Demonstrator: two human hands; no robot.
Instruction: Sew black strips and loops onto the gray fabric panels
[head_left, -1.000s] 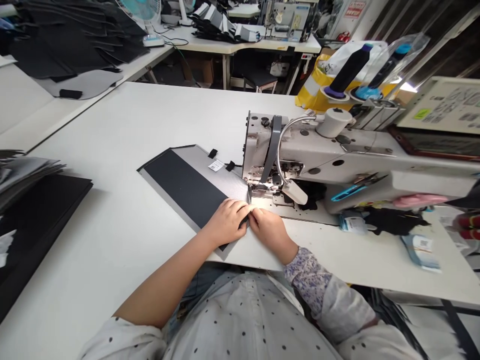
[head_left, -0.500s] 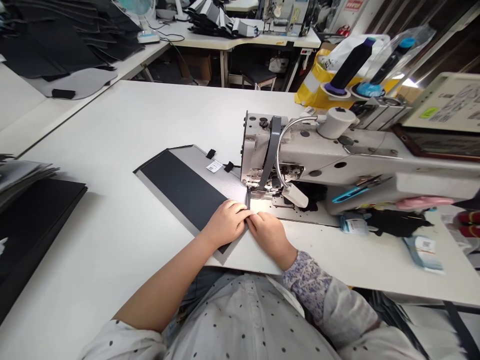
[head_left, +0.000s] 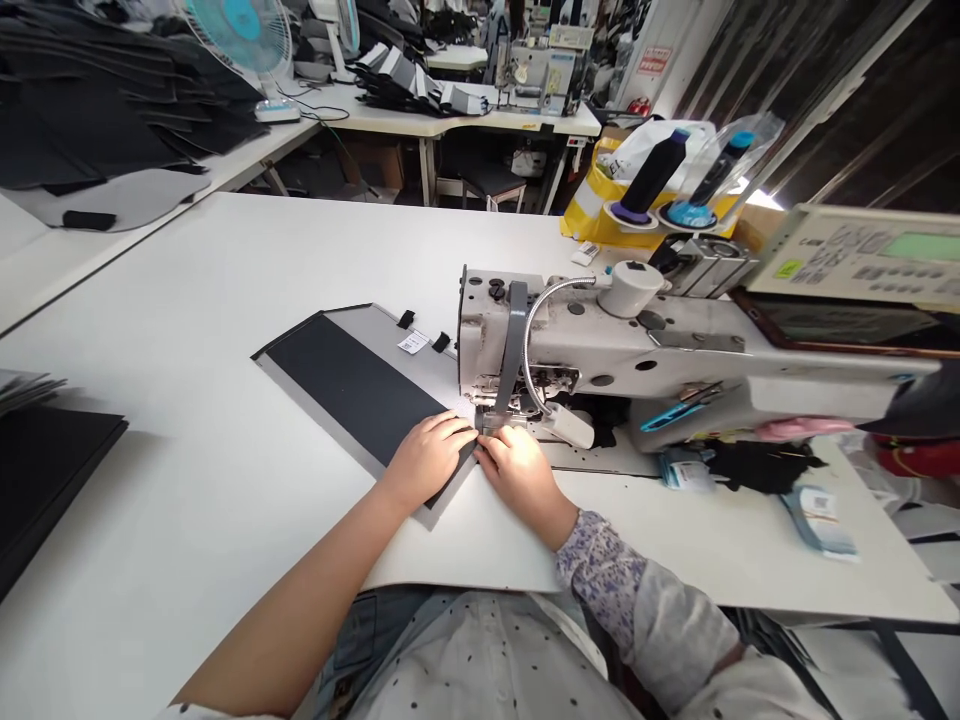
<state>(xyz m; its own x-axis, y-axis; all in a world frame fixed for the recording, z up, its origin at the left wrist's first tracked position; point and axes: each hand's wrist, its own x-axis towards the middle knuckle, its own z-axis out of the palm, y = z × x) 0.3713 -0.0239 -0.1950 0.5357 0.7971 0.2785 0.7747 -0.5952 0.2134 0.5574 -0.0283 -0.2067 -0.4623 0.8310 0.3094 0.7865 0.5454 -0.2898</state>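
A grey fabric panel [head_left: 384, 340] with a wide black strip [head_left: 352, 385] lies flat on the white table, its right edge under the head of the sewing machine [head_left: 525, 345]. My left hand [head_left: 429, 460] rests over the near right end of the panel, fingers together and bent at that edge. Close beside it, my right hand [head_left: 523, 480] pinches the same edge, just in front of the presser foot area. The fingertips of both hands almost touch. A white label [head_left: 412, 343] and two small black tabs sit along the panel's far side. The needle is hidden.
Dark fabric pieces [head_left: 52, 480] are stacked at the left. Thread cones [head_left: 654, 178] and a control panel [head_left: 862, 255] stand behind the machine. Blue snips [head_left: 671, 415] lie on the machine; small packets [head_left: 821, 522] are at the right. A fan [head_left: 244, 40] stands at the back.
My head view has tilted up and turned slightly right. The panel and both hands have moved a little closer to the presser foot. Both hands stay at the panel's edge.
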